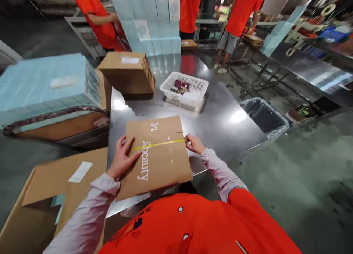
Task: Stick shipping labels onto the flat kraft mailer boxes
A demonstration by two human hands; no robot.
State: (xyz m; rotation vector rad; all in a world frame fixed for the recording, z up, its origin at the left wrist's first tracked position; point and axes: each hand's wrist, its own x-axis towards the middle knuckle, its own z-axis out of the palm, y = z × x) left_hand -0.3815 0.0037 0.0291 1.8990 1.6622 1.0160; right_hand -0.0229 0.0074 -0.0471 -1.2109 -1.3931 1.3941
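A flat brown cardboard box printed "beauty" in white lies on the steel table right in front of me. A yellow strap crosses its middle. My left hand rests flat on the box's left side, fingers spread, touching the strap's left end. My right hand pinches the strap's right end at the box's right edge.
A white plastic basket with small items stands further back. A stack of flat cartons lies at the back left, pale blue boxes at left. A bagged bin stands off the table's right edge. Several people in orange shirts work beyond.
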